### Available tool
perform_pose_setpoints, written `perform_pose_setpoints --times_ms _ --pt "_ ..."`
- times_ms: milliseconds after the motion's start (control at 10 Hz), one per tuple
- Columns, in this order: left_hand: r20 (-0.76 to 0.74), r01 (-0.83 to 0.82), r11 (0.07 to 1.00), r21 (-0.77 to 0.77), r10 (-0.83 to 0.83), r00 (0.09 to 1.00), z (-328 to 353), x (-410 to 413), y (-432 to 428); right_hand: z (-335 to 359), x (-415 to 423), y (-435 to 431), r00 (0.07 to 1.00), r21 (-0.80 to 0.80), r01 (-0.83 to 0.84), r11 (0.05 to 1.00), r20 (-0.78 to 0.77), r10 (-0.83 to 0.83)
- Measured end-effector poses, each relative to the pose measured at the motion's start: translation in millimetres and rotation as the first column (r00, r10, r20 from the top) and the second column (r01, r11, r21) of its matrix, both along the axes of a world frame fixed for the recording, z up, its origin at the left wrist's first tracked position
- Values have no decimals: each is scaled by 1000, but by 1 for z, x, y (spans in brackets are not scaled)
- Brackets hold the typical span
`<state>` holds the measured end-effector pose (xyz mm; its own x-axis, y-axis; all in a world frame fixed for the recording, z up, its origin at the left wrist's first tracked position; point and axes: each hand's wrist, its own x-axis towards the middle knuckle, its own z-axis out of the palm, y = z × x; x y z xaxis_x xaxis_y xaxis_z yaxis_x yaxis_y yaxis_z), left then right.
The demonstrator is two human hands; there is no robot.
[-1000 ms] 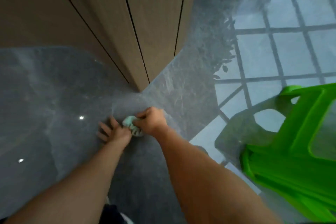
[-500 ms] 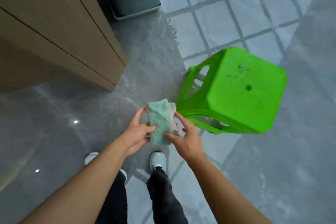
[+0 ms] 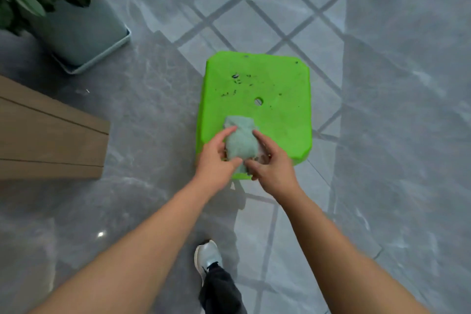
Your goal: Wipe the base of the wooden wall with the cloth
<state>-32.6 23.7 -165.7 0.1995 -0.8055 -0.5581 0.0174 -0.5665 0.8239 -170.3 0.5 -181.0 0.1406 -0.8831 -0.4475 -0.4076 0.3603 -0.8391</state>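
Two hands meet at the middle of your view, but start at the far left: the wooden wall (image 3: 51, 132) ends in a corner there, its base on the grey floor (image 3: 142, 115), with a potted plant (image 3: 63, 7) standing behind it. Moving right, your left hand (image 3: 216, 160) has its fingers curled onto the left side of the cloth (image 3: 239, 143), thumb under the lower edge. That pale green cloth is bunched up between both hands, above the near edge of the green stool (image 3: 267, 89), well apart from the wall. Your right hand (image 3: 272, 168) pinches the cloth's right side. Below, one white shoe (image 3: 207, 257) stands on the floor.
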Motion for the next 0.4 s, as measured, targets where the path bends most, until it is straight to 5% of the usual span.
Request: perform_pose_setpoints --times_ms 100,200,300,400 --pt "503 63 998 -28 -40 864 -25 15 -17 -24 24 -25 956 -273 -155 950 -284 75" --pt "581 298 925 234 -379 720 -29 28 -13 -32 31 -32 818 -170 -379 909 -520 244" --pt "515 459 785 416 -619 593 -16 38 -10 -16 26 -39 700 64 -461 885 -586 407" --pt "545 485 730 482 -683 487 10 54 -2 16 31 -31 615 -13 -457 889 -726 306"
